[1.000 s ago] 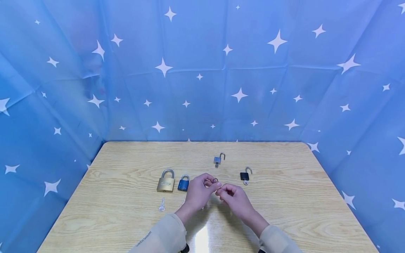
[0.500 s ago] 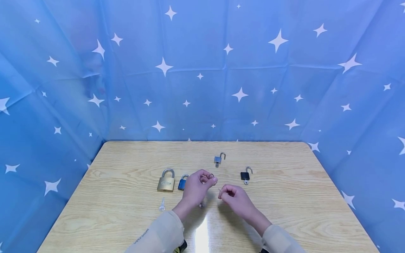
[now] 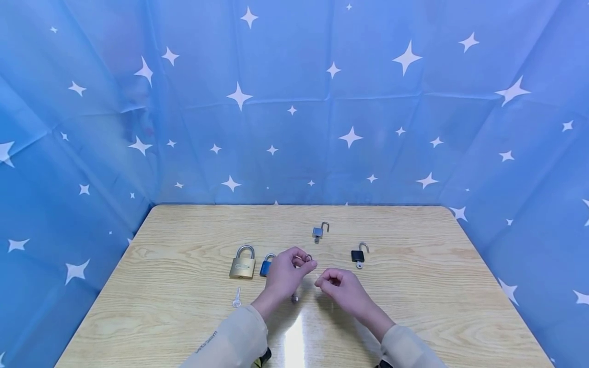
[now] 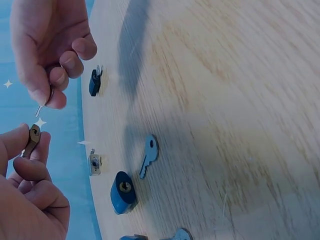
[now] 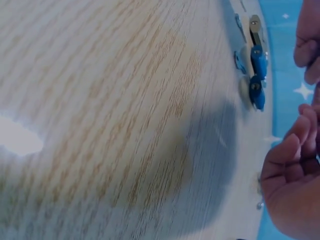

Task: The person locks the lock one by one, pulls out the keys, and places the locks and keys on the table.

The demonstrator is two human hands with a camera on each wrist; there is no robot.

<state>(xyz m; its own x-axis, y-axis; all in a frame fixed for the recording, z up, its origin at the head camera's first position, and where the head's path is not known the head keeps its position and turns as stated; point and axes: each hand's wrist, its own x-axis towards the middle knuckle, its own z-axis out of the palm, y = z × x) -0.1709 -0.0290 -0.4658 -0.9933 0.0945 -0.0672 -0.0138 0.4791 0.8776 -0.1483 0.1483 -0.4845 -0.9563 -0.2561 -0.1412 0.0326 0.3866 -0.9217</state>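
My left hand [image 3: 282, 276] pinches a small brass-coloured padlock [image 4: 34, 134] above the table, its keyhole face toward the other hand in the left wrist view. Its shackle [image 3: 309, 257] sticks up past the fingers in the head view. My right hand [image 3: 344, 292] is a short way to the right, with a small key [image 4: 39, 110] between thumb and forefinger. The key's tip points at the keyhole, with a gap between them. In the right wrist view, the right fingers [image 5: 300, 135] hide the key.
Left of the hands stand a large brass padlock [image 3: 242, 267] and a blue padlock [image 3: 265, 268]; a second blue padlock [image 4: 122, 194] is near. Loose keys [image 3: 236, 299] lie in front. Farther back are a silver padlock [image 3: 317, 232] and a black padlock [image 3: 357, 256], shackles raised, keys inserted.
One second ago the hands met at the fingertips. Since then they have come apart, the left shifting slightly left with the padlock, the right holding the key away from it.
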